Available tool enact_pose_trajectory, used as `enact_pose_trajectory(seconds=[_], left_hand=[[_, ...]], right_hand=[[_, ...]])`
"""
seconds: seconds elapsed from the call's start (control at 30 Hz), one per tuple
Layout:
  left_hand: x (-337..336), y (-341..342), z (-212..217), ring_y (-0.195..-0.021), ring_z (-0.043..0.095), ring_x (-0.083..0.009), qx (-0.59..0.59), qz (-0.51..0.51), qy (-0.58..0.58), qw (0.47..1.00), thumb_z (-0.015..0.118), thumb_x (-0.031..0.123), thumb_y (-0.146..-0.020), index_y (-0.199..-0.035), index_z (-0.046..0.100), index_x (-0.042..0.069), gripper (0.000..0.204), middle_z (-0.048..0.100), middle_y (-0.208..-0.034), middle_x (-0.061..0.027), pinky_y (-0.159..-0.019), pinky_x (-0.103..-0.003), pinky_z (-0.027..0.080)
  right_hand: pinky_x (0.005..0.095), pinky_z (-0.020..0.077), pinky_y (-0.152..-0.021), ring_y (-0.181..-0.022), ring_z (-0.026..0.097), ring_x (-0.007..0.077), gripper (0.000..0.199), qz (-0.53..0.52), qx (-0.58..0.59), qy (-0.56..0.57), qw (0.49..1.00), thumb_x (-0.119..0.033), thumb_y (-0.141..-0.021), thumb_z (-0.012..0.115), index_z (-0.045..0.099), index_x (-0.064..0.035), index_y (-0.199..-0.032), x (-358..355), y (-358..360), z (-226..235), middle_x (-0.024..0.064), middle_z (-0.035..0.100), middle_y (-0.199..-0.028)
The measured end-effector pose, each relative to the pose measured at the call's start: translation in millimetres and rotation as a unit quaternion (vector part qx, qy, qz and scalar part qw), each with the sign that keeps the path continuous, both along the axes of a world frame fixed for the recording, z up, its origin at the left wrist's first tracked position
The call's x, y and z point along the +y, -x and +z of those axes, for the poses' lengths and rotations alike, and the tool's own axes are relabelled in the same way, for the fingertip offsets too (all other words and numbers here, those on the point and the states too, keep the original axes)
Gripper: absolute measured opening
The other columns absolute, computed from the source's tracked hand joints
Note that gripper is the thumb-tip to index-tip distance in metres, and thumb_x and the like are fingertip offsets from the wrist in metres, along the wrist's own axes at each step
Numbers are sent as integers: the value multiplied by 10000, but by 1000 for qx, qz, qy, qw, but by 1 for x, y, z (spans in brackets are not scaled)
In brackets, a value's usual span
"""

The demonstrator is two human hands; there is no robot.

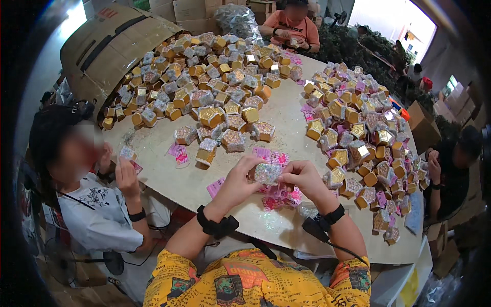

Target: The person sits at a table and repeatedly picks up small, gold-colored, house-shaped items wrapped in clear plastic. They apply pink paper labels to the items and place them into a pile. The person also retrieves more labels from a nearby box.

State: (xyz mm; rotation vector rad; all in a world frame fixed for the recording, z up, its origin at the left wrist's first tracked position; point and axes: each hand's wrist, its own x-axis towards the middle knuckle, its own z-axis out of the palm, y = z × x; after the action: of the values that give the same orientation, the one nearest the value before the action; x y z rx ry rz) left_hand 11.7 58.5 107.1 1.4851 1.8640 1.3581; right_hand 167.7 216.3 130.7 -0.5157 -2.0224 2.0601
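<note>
Between my two hands, over the near part of the table, is a small glittery house-shaped ornament with its pale sparkling side up. My left hand grips its left side between thumb and fingers. At its right edge, the fingers of my right hand are pinched together. Pink printed cards lie just beyond my hands, and more pink cards show below the ornament. Close by on the table, a gold-bottomed ornament and another glittery ornament rest near a single pink card.
A large heap of ornaments spills from a tipped cardboard box at the far left. On the right, ornaments with pink cards are piled. Co-workers sit at left, far side and right. Dark cables hang from my wristbands.
</note>
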Motion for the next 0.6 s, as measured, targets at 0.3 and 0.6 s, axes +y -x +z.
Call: enact_pose_trajectory(seconds=[0.3, 0.6], left_hand=[[36, 29, -6, -1155, 484, -352, 199, 57, 4, 978, 783, 314, -715, -1260, 513, 48, 664, 504, -1202, -199, -974, -426, 422], [124, 80, -41, -1147, 477, -358, 392, 51, 125, 910, 662, 127, -779, -1223, 520, 37, 474, 510, -1205, -194, -963, -458, 387]], right_hand=[[246, 465, -545, -626, 582, 124, 109, -328, 39, -287, 899, -82, -831, 665, 628, 20, -838, 71, -69, 40, 55, 612, -751], [415, 498, -721, -802, 612, 334, 243, 40, -257, -498, 828, -133, -722, 741, 647, -34, -923, 9, -149, -11, 154, 614, -927]])
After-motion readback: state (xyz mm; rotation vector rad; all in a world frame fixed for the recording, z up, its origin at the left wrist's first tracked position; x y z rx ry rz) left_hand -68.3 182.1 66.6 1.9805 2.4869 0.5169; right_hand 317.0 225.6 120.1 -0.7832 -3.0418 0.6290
